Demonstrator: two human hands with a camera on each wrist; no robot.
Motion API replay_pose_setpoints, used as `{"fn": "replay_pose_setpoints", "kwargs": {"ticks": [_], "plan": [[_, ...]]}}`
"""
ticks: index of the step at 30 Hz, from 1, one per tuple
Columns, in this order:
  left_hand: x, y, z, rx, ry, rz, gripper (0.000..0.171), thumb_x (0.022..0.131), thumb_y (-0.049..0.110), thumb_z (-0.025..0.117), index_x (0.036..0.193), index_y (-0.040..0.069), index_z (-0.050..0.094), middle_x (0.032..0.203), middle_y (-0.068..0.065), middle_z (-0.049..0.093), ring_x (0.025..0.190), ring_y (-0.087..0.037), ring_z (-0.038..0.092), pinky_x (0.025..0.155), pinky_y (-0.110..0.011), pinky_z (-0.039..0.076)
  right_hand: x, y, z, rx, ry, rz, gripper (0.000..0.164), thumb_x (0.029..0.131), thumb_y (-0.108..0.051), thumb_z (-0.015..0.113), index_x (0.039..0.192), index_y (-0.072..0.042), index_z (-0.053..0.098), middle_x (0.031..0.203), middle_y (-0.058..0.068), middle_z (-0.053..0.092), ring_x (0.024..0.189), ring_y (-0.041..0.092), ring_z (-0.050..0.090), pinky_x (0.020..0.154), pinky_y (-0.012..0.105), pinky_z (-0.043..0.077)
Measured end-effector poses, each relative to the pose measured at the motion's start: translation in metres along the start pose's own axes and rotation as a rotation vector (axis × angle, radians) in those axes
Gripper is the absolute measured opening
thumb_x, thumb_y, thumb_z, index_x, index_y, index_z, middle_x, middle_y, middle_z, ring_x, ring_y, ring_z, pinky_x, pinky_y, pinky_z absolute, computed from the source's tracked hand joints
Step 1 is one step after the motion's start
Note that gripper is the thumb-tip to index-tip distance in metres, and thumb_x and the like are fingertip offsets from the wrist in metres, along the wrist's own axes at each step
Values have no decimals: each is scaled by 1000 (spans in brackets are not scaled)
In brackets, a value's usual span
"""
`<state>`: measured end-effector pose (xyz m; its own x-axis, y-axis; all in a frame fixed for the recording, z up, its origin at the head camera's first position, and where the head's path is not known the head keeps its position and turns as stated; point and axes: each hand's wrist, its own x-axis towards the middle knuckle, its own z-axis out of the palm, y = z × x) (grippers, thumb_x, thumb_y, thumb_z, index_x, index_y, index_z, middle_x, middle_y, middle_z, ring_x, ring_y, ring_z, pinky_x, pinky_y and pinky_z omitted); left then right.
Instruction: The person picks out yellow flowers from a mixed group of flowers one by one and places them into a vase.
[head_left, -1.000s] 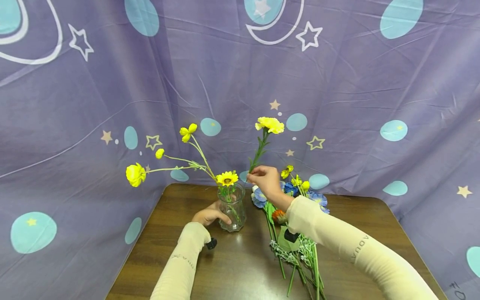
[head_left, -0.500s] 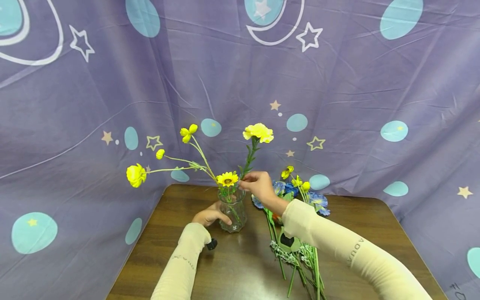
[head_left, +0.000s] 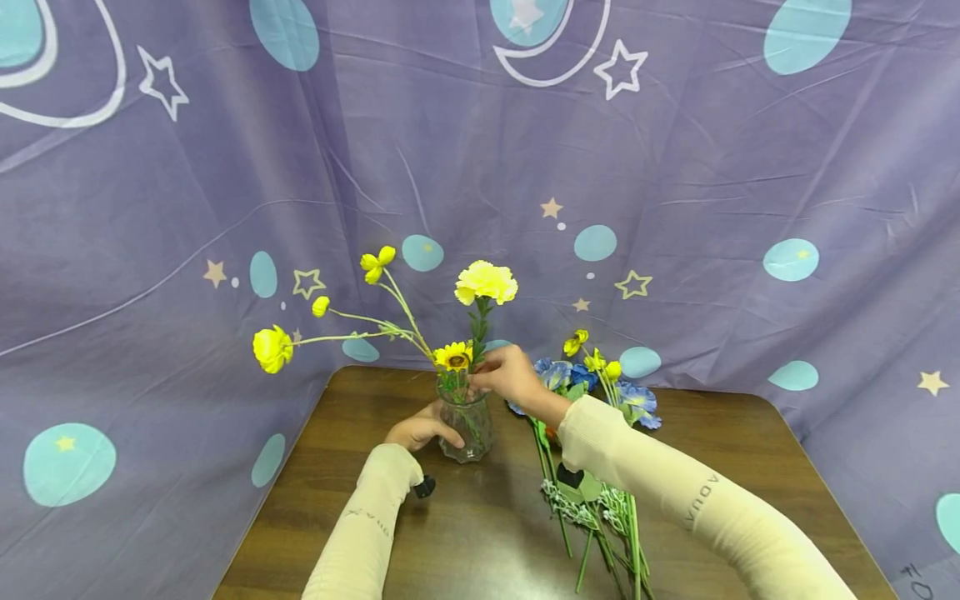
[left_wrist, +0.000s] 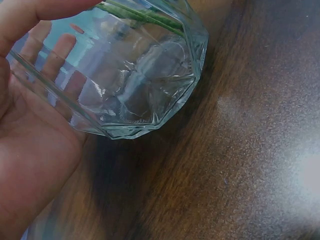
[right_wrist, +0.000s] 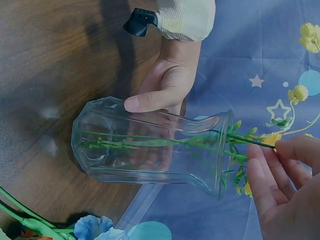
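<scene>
A clear glass vase (head_left: 474, 435) stands on the wooden table, its base facets showing in the left wrist view. My left hand (head_left: 420, 430) grips its lower body from the left, thumb in front and fingers behind the glass (left_wrist: 145, 85). My right hand (head_left: 513, 377) is at the vase's rim and pinches the stem of a yellow carnation (head_left: 486, 282), its bloom held upright above. In the right wrist view that dark green stem (right_wrist: 250, 140) reaches into the vase mouth. A yellow daisy-like flower (head_left: 454, 357) and a branching yellow-flowered stem (head_left: 405, 312) lean out of the vase.
Right of the vase lies a loose pile of artificial flowers: blue blooms (head_left: 637, 402), small yellow flowers (head_left: 595, 362), white-tipped sprigs (head_left: 566, 506) and long green stems (head_left: 636, 542). My right forearm passes over it. A purple patterned cloth (head_left: 712, 208) hangs behind the table (head_left: 315, 517).
My right hand has moved left and slightly down with the carnation, from beside the vase to its mouth. My left hand has stayed on the vase.
</scene>
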<state>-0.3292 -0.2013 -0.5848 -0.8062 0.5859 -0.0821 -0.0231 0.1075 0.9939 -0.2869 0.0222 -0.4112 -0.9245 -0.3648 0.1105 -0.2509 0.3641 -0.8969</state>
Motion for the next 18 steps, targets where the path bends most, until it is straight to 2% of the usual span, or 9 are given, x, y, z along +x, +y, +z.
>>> {"fn": "replay_pose_setpoints", "kwargs": {"ticks": [4,6,11,14,18], "plan": [[1,-1,-1,-1,7,-16,107,68,2,86,159,11,29,160,-8,41,143,-23,41,124,-46,26,1,1,2,-3,-10,-10,17,86,-1,74,70,2,70,77,16,76,82,44,73,64,28,60],[2,-1,0,-5,16,-32,106,68,1,85,158,12,30,159,-7,43,142,-22,42,124,-46,26,2,2,4,-6,-16,-20,24,85,1,73,63,0,63,76,17,76,82,44,73,63,27,60],[1,2,2,3,36,-48,101,69,-3,82,157,9,33,155,-10,46,138,-24,45,122,-50,29,4,3,7,-51,-31,-17,44,84,2,72,55,-13,44,77,19,76,80,41,74,60,23,57],[1,4,4,2,43,-54,100,69,-5,80,157,9,33,156,-11,46,139,-25,45,122,-50,29,6,3,8,-66,-37,-9,41,85,1,73,56,-14,48,78,20,76,78,40,75,58,23,56],[1,4,5,-15,47,-58,101,68,-7,79,156,9,34,155,-11,46,140,-28,44,123,-51,29,7,3,8,-65,-40,10,30,85,1,72,61,-8,57,78,22,75,78,41,74,56,23,55]]}}
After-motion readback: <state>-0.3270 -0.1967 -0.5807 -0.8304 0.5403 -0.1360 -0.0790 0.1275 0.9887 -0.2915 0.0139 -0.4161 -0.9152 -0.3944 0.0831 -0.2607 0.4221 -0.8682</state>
